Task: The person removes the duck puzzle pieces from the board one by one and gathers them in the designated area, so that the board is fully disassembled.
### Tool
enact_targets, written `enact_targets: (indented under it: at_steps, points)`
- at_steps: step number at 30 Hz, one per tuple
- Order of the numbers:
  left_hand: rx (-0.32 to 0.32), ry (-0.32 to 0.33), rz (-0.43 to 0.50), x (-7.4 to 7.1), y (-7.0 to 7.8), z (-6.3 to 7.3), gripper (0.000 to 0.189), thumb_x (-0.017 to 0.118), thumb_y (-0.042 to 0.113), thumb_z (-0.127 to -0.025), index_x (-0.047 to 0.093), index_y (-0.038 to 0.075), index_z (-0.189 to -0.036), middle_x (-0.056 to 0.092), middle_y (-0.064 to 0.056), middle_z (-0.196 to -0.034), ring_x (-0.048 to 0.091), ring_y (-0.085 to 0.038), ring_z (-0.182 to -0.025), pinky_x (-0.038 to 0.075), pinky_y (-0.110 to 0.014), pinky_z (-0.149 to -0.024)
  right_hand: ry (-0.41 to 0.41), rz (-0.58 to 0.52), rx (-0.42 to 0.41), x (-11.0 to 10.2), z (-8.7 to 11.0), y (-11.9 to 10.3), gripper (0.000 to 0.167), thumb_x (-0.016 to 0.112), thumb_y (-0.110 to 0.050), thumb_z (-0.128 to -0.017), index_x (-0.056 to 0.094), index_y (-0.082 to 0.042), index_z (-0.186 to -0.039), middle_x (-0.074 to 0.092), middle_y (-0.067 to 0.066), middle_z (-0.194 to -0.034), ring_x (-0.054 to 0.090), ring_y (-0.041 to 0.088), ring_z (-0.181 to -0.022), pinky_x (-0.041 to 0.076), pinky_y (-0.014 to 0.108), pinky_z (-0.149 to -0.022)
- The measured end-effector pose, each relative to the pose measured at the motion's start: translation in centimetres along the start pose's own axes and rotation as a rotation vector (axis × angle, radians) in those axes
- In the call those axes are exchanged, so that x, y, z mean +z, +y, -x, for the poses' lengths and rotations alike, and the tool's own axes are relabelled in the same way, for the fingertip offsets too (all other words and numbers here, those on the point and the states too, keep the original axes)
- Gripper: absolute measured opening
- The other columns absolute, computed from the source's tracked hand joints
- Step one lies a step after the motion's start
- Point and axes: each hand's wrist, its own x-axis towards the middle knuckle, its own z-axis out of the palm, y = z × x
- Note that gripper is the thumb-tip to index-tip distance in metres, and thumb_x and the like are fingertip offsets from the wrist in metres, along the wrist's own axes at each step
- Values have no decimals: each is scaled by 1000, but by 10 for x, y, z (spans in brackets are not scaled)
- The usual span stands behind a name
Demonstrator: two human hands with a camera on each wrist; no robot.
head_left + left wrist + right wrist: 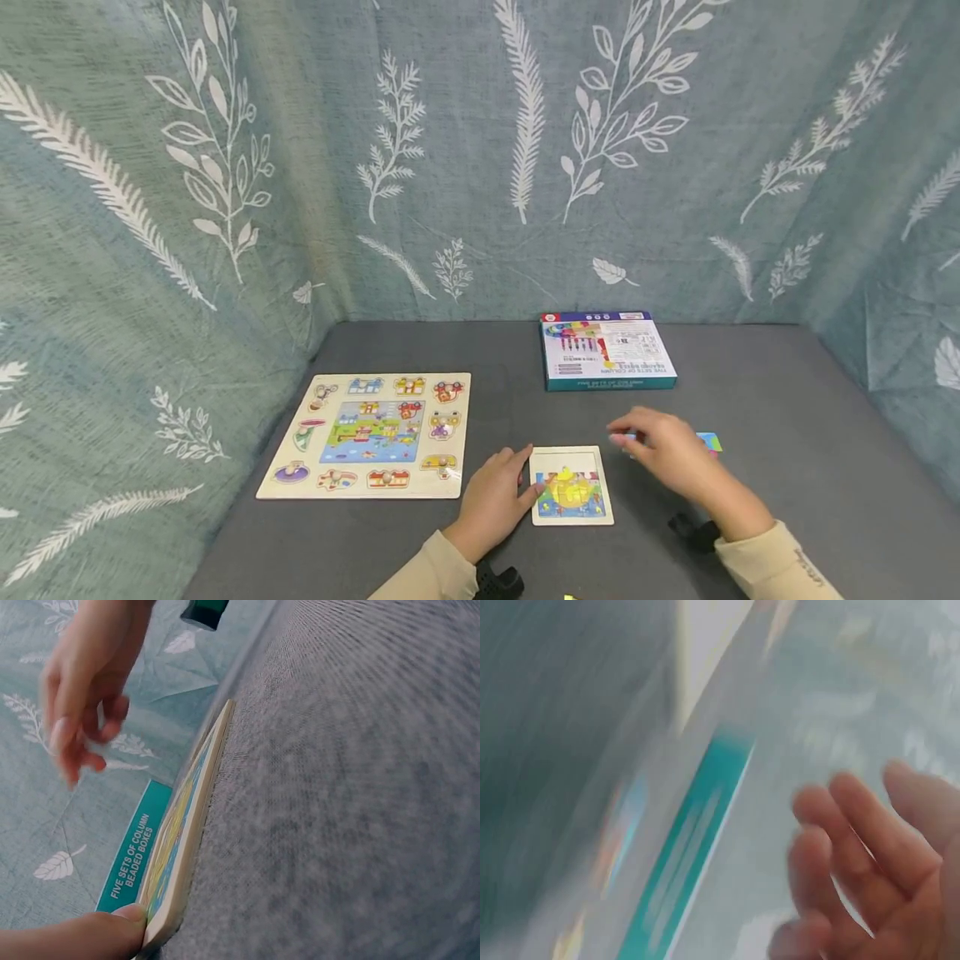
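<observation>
A small square puzzle board (566, 520) with a yellow duck-like picture lies flat on the dark table, its upper strip bare wood. My left hand (491, 504) holds this board by its left side, with the thumb over the frame; in the left wrist view the thumb (112, 930) touches a corner and the other fingers are hidden. To the right of the board, my right hand (663, 450) is raised above the table with loosely bent fingers and nothing in them. Colourful flat pieces (708, 441) lie partly hidden behind it, and look blurred in the right wrist view.
A larger wooden knob puzzle (360, 387) with vehicle pieces lies at the left. Toward the back sits a flat box (611, 385) with a teal side reading "Five sets of column beaded boxes". A yellow bit (569, 597) shows at the front edge. Patterned curtains (480, 167) surround the table.
</observation>
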Motion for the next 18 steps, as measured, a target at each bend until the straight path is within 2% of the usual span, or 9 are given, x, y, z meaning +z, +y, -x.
enact_targets:
  at_steps: [2, 4, 7, 11, 18]
  points:
    - [8, 12, -6, 0, 1, 0, 62, 80, 36, -94, 63, 5, -145, 41, 6, -78, 37, -9, -64, 33, -26, -58, -122, -97, -42, 18, -8, -16, 18, 73, -14, -100, 78, -6, -116, 63, -13, -88, 53, 1, -73, 48, 28, -64]
    - [16, 17, 2, 0, 3, 1, 62, 80, 36, -94, 63, 4, -144, 41, 6, -78, 37, -9, -64, 32, -26, -58, -227, -168, -50, 35, -12, -24, 23, 71, -16, -102, 76, -4, -121, 60, -13, -83, 51, 1, -69, 47, 27, -63]
    - [43, 11, 21, 2, 5, 3, 63, 81, 36, -94, 63, 2, -144, 41, 7, -78, 37, -8, -64, 33, -25, -57, -316, -217, -25, 56, -12, -25, 29, 70, -17, -103, 73, -2, -127, 56, -13, -75, 46, 1, -62, 42, 26, -59]
    - [74, 8, 14, 5, 7, 6, 65, 80, 40, -94, 63, 2, -144, 41, 8, -79, 36, -6, -64, 34, -24, -57, -333, -227, -39, 69, -4, -20, 27, 71, -18, -102, 75, -4, -125, 55, -14, -76, 45, 1, -62, 41, 26, -60]
    - [87, 35, -26, -5, 0, 4, 65, 80, 40, -94, 62, 3, -144, 40, 8, -79, 35, -6, -64, 33, -24, -57, -269, -222, -116, 78, -11, -21, 20, 74, -17, -100, 81, -10, -117, 54, -17, -79, 44, 0, -63, 42, 25, -59]
